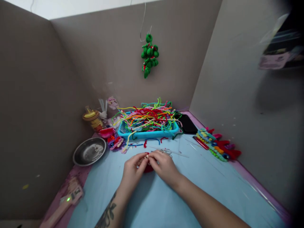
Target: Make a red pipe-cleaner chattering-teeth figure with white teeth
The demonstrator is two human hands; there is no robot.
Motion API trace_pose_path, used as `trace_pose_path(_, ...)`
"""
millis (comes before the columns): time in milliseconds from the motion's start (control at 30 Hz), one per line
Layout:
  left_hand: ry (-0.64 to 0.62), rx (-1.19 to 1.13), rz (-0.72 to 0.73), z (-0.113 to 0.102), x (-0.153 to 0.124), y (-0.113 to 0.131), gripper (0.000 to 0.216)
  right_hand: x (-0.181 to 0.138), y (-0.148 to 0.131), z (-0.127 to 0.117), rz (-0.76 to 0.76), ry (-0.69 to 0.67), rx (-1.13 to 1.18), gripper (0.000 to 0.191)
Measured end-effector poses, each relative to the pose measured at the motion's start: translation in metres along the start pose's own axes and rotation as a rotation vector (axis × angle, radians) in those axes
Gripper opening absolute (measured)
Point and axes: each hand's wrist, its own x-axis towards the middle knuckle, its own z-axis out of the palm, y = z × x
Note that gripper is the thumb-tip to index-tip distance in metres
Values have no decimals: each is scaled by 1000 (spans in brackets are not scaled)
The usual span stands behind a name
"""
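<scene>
Pinching a small red piece [149,168] with both the left hand [133,170] and the right hand [164,165], low over the middle of a blue cloth [104,190] (cannot tell whether resting on it). Clamped on the red piece on both sides, with thumbs and fingertips drawn close together and nearly meeting around a tiny pale bit [147,156] (too small to name). Just beyond the fingers, at a slant on the cloth, a thin rod [178,153].

Farther back, a blue tray [148,135], heaped with strands of coloured yarn [149,115], some trailing over the rim. On the cloth in front, a loose blue strand [153,139]. To the left, a round metal bowl [80,152] with small white bits [98,149] inside; just beside it, a bundle of red and purple wool [115,142]; behind, a cup [92,118] with a yellow top. Nearer, at the left, a pink tool [73,194] with a green light glowing. Right of the tray, a flat black phone [187,124], then a slim red case [201,142] beside colourful woolly toys [217,145] along the right wall [237,95]. On the back wall [106,47], hanging, a green woolly ornament [149,55] with touches of red.
</scene>
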Motion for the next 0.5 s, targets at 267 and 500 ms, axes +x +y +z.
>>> trace_pose_path(267, 26, 49, 57, 0, -1, -4, 21, 0, 2, 3, 41, -13, 40, 15)
trace_pose_path(500, 67, 130, 76, 0, -2, -4, 16, -2, -1, 2, 21, 11, 29, 12)
